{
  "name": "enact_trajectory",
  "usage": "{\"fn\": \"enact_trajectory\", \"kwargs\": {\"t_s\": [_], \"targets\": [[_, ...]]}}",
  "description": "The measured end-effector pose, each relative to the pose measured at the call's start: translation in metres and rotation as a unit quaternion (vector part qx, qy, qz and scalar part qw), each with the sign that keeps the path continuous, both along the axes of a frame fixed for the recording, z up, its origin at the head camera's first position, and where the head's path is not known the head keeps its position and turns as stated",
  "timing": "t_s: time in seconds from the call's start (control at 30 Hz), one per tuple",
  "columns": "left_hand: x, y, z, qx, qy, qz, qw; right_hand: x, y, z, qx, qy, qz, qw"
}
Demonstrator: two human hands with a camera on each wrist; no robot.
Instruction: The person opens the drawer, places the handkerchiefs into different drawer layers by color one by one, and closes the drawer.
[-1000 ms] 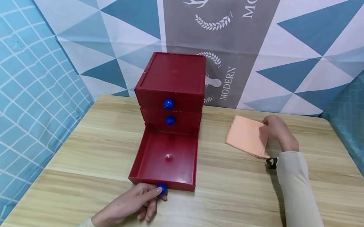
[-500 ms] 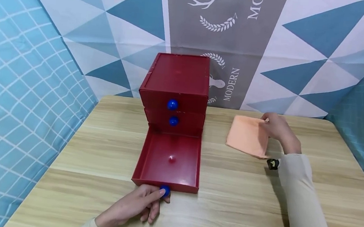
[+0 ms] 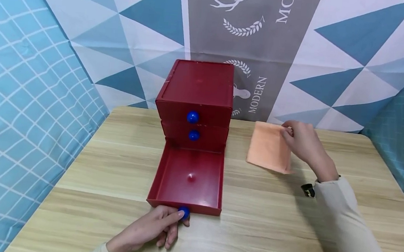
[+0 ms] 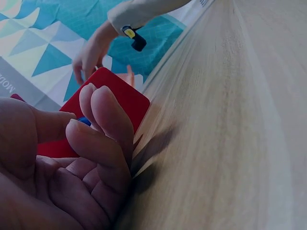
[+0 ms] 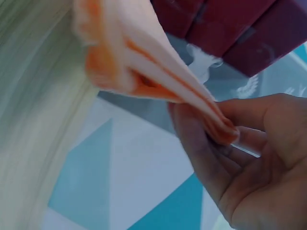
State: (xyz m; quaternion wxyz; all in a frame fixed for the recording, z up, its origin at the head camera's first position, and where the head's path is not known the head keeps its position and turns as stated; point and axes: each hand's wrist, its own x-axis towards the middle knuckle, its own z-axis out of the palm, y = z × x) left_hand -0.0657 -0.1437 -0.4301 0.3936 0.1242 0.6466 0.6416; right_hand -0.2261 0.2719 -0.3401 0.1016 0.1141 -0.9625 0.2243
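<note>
A dark red set of three stacked drawers (image 3: 202,83) stands at the back middle of the table. Its bottom drawer (image 3: 177,172) is pulled out, with nothing lying inside. My left hand (image 3: 150,228) pinches the blue knob (image 3: 184,212) of that drawer between thumb and fingers; in the left wrist view the fingers (image 4: 112,115) hide most of the knob. To the right of the drawers, my right hand (image 3: 304,142) pinches a folded peach-orange cloth (image 3: 269,146) at its upper right corner. In the right wrist view the cloth (image 5: 148,57) hangs in folded layers from thumb and fingertips.
The upper two drawers are closed, each with a blue knob (image 3: 192,117). A patterned sheet (image 3: 344,54) rises behind the wooden table (image 3: 109,174), and a blue checked sheet (image 3: 17,104) borders it on the left. A small black device (image 3: 308,189) sits at the right wrist.
My right hand has raised the cloth and brought it slightly left, from lying on the table to hanging from the fingers. The left hand keeps hold of the knob; the drawer stays out.
</note>
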Motion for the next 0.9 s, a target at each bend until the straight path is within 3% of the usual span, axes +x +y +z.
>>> {"fn": "enact_trajectory", "kwargs": {"t_s": [0.27,0.43,0.73,0.9], "targets": [[0.002,-0.001,0.001,-0.007,0.001,0.012,0.9999,0.023,-0.018,0.016,-0.042,0.094,0.025,0.994],[0.004,0.000,0.001,-0.009,0.005,0.017,0.9998,0.036,-0.027,0.024,-0.058,0.129,0.050,0.989],[0.004,0.004,0.002,-0.008,0.005,0.018,0.9998,0.065,-0.040,0.039,-0.115,0.145,0.096,0.978],[0.003,0.005,0.002,-0.004,0.005,0.015,0.9999,0.079,-0.050,0.044,-0.136,0.128,0.120,0.975]]}}
